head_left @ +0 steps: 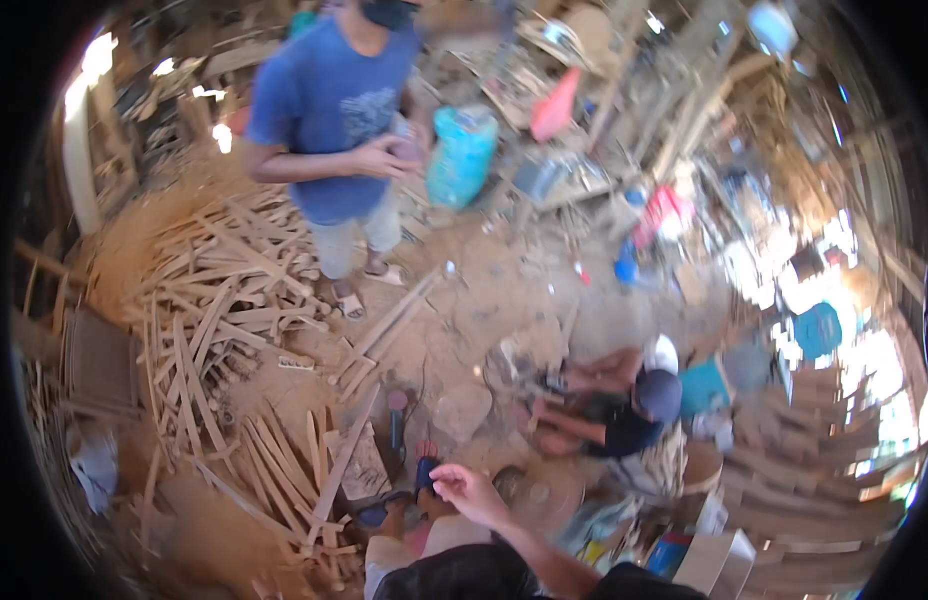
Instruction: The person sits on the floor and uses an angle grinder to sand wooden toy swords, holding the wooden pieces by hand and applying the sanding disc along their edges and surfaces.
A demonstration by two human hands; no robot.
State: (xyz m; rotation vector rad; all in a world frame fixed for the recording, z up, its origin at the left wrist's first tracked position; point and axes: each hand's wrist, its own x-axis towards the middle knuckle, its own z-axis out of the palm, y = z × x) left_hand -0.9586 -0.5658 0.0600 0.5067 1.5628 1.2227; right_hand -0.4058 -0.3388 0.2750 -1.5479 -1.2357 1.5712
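My right hand (pixel 469 495) is raised over my lap at the lower middle, fingers loosely bent and apart, with nothing seen in it. My left hand does not show. Beyond the right hand are my feet in dark sandals (pixel 427 470). A long dark tool with a round head (pixel 397 415), perhaps a grinder, lies on the ground just past them. Beside it sits a flat wooden block (pixel 364 468) with a long wood strip (pixel 342 470) leaning across its left side.
Wood strips (pixel 209 310) are heaped on the left. A person in a blue shirt (pixel 329 110) stands beyond them; another in a dark cap (pixel 658 395) crouches at right. A power strip (pixel 297 362), turquoise sack (pixel 462 158) and cardboard box (pixel 719 562) lie about.
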